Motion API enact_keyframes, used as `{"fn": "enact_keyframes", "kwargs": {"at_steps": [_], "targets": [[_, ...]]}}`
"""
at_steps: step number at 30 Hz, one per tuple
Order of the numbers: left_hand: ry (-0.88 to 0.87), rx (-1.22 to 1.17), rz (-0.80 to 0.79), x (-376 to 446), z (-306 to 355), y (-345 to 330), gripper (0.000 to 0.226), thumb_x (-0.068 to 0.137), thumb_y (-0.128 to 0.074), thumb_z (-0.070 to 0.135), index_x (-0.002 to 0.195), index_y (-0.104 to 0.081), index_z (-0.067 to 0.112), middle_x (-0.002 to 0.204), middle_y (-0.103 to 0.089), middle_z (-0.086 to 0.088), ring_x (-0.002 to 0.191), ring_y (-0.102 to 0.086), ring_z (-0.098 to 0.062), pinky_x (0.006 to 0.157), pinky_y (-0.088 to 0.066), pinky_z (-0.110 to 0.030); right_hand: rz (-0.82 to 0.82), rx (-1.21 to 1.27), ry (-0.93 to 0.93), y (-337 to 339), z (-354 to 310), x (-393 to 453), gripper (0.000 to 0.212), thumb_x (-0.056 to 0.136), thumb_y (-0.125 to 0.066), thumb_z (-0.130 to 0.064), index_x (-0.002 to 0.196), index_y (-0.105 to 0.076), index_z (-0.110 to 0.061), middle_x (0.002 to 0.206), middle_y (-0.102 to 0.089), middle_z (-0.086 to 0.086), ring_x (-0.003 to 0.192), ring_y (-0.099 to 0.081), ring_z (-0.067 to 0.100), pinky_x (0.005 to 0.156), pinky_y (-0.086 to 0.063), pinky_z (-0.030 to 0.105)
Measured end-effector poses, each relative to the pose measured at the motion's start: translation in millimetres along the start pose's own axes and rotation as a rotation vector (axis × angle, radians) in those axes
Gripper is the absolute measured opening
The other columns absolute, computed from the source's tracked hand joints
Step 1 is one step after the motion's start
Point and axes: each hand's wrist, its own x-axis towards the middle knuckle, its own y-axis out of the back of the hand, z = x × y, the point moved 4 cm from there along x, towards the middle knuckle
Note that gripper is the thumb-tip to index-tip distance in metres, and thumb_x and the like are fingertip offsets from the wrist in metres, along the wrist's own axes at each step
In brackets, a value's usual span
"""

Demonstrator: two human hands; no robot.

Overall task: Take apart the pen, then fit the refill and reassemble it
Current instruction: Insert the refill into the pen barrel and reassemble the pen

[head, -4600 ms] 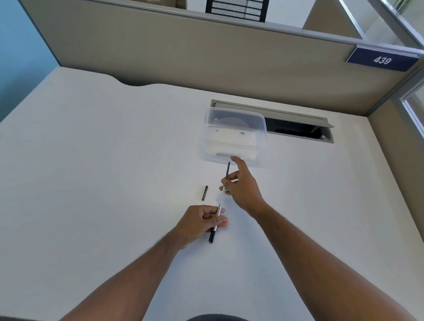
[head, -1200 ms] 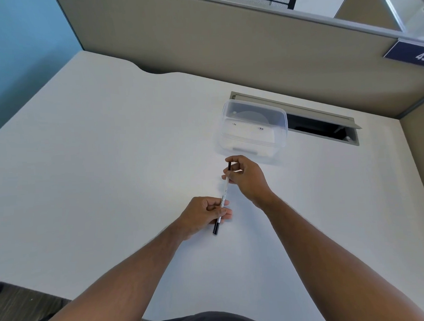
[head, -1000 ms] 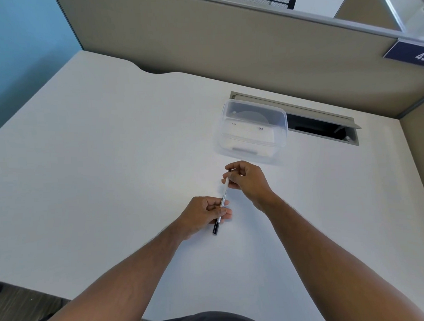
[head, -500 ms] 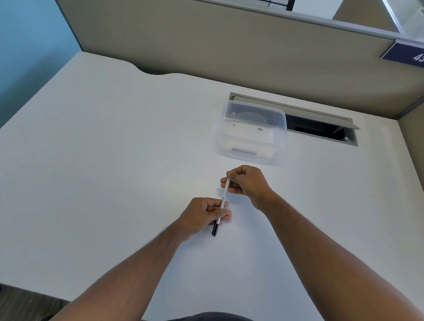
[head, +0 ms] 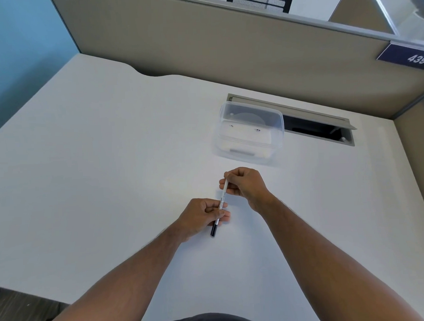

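Note:
A slim white pen (head: 223,196) with a black cap at its near end (head: 213,230) is held low over the white desk (head: 98,164). My left hand (head: 203,216) grips the pen's lower part between thumb and fingers. My right hand (head: 244,183) pinches the pen's far end, and its fingers hide that tip. The dark refill tip is not visible.
A clear plastic box (head: 249,131) stands just beyond my right hand. Behind it an open cable slot (head: 318,130) is cut into the desk. Beige partition walls (head: 226,47) close off the back and right. The desk's near edge is at the lower left.
My right hand has slid toward the left hand along the pen, and the dark refill end that stuck out has gone into the barrel. The small black piece seen on the desk earlier is gone.

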Motion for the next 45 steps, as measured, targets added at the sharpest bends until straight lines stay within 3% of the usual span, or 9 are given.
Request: {"fn": "enact_keyframes", "kwargs": {"at_steps": [6, 12, 17, 20, 23, 28, 32, 37, 45], "targets": [[-0.007, -0.008, 0.011, -1, 1, -1, 0.021, 0.096, -0.069, 0.006, 0.117, -0.07, 0.002, 0.106, -0.08, -0.019, 0.101, -0.079, -0.029, 0.089, -0.062, -0.035, 0.008, 0.032, 0.012, -4, 1, 0, 0.022, 0.097, -0.069, -0.019, 0.097, -0.065, 0.002, 0.094, -0.078, 0.023, 0.078, -0.077, 0.025, 0.07, -0.063, 0.03], [-0.002, -0.016, 0.013, -1, 2, -1, 0.022, 0.094, -0.072, 0.006, 0.116, -0.071, 0.003, 0.107, -0.079, -0.021, 0.1, -0.079, -0.029, 0.089, -0.062, -0.036, -0.013, 0.041, 0.005, 0, 2, -2, 0.018, 0.099, -0.062, -0.008, 0.106, -0.071, 0.005, 0.097, -0.077, 0.024, 0.081, -0.078, 0.025, 0.067, -0.062, 0.027], [0.003, -0.004, 0.009, -2, 2, -2, 0.022, 0.095, -0.072, 0.006, 0.116, -0.072, 0.003, 0.106, -0.08, -0.019, 0.099, -0.079, -0.027, 0.084, -0.062, -0.031, 0.032, 0.019, 0.01, 0, 3, -1, 0.021, 0.095, -0.071, -0.015, 0.095, -0.065, 0.006, 0.095, -0.077, 0.026, 0.076, -0.077, 0.025, 0.068, -0.063, 0.03], [0.001, -0.006, 0.009, -2, 2, -1, 0.021, 0.095, -0.071, 0.007, 0.116, -0.071, 0.003, 0.106, -0.08, -0.018, 0.1, -0.079, -0.027, 0.086, -0.062, -0.033, 0.02, 0.026, 0.016, -2, 2, -2, 0.027, 0.098, -0.068, -0.021, 0.1, -0.064, 0.006, 0.093, -0.078, 0.022, 0.076, -0.078, 0.025, 0.07, -0.063, 0.031], [-0.001, -0.006, 0.01, -2, 2, -1, 0.02, 0.095, -0.071, 0.006, 0.115, -0.072, 0.004, 0.106, -0.08, -0.018, 0.1, -0.079, -0.028, 0.087, -0.062, -0.035, -0.016, 0.033, 0.012, 0, 3, -1, 0.019, 0.101, -0.06, -0.012, 0.106, -0.07, 0.003, 0.094, -0.077, 0.02, 0.08, -0.077, 0.024, 0.072, -0.063, 0.029], [-0.012, 0.017, 0.017, -2, 2, -2, 0.02, 0.095, -0.071, 0.006, 0.115, -0.071, 0.002, 0.103, -0.081, -0.018, 0.097, -0.08, -0.027, 0.082, -0.062, -0.032, -0.014, 0.033, 0.013, 3, 3, -1, 0.016, 0.098, -0.064, -0.005, 0.099, -0.07, 0.01, 0.092, -0.076, 0.022, 0.078, -0.077, 0.025, 0.071, -0.064, 0.03], [-0.024, 0.031, 0.025, -1, -1, -2, 0.018, 0.096, -0.069, 0.003, 0.113, -0.071, -0.001, 0.1, -0.081, -0.02, 0.095, -0.08, -0.03, 0.085, -0.063, -0.036, 0.039, 0.011, 0.033, 0, 7, -1, 0.017, 0.092, -0.075, -0.01, 0.084, -0.067, 0.004, 0.091, -0.076, 0.027, 0.075, -0.076, 0.026, 0.073, -0.064, 0.033], [-0.017, 0.046, 0.012, -1, -2, -2, 0.017, 0.096, -0.069, 0.002, 0.112, -0.071, -0.002, 0.099, -0.08, -0.021, 0.093, -0.08, -0.031, 0.084, -0.063, -0.037, 0.081, 0.023, 0.028, 2, 13, 1, 0.02, 0.089, -0.078, -0.01, 0.079, -0.064, 0.001, 0.09, -0.075, 0.029, 0.073, -0.076, 0.027, 0.073, -0.064, 0.036], [0.008, 0.039, -0.008, 1, -1, -1, 0.018, 0.096, -0.07, 0.005, 0.113, -0.072, 0.0, 0.099, -0.081, -0.02, 0.095, -0.08, -0.032, 0.089, -0.063, -0.039, 0.093, 0.018, 0.014, 2, 20, -2, 0.023, 0.094, -0.072, -0.016, 0.094, -0.065, 0.007, 0.092, -0.077, 0.025, 0.077, -0.075, 0.022, 0.079, -0.064, 0.035]]}}
